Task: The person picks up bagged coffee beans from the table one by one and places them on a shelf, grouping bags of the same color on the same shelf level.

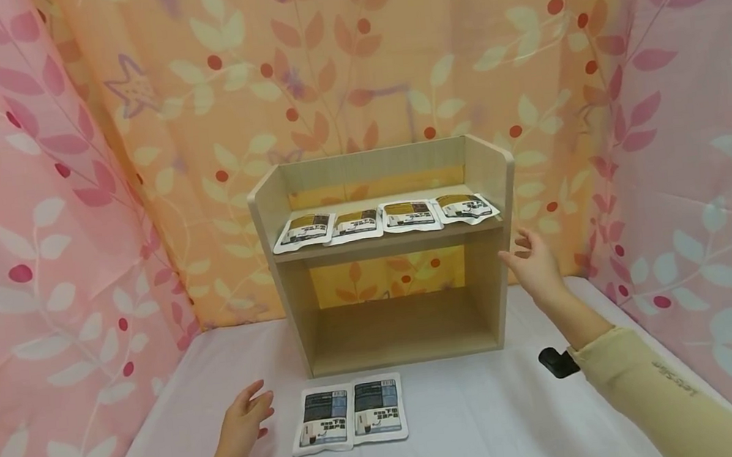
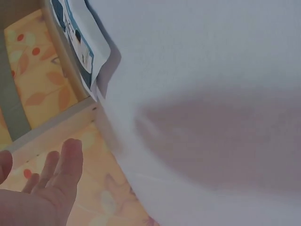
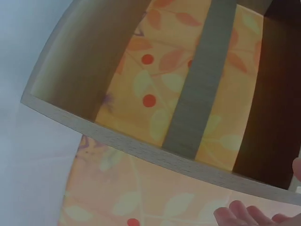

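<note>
A table covered in a white cloth (image 1: 490, 422) carries a light wooden shelf unit (image 1: 387, 256), which stands toward the table's far edge, about midway between the left and right edges. Four flat pouches (image 1: 385, 220) lie in a row across the unit's upper shelf, edge to edge or slightly overlapping, while its bottom compartment shows only bare wood. On the cloth just in front of the unit, toward its left end, two more pouches (image 1: 349, 415) lie flat side by side, touching, and a small black object (image 1: 556, 362) sits nearer the table's right edge.
</note>
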### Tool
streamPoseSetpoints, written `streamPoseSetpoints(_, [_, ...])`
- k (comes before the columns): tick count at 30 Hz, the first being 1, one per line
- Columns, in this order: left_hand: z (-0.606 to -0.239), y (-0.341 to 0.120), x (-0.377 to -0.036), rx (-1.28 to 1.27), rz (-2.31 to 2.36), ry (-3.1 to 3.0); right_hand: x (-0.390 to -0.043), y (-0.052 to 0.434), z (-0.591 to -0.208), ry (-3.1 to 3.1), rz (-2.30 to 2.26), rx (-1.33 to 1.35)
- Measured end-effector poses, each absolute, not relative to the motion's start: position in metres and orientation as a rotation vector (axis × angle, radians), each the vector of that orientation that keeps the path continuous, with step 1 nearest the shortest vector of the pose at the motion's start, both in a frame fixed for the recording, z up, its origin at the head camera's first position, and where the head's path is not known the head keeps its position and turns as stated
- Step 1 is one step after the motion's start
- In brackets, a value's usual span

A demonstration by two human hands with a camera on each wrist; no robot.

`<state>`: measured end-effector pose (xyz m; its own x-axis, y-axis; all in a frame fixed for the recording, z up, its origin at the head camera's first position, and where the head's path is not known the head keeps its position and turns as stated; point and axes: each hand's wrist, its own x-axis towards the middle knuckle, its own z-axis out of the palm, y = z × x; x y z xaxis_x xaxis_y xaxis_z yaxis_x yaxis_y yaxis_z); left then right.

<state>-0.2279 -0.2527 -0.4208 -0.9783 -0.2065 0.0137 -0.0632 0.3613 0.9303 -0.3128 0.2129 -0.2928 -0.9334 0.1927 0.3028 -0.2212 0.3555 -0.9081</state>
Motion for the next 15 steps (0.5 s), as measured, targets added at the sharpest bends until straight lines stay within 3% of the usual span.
streamPoseSetpoints(15, [-0.435,-0.249,-0.218,0.372,-1.803,-2.444,-0.349,0.213,-0.334,-2.183,1.687,0.153])
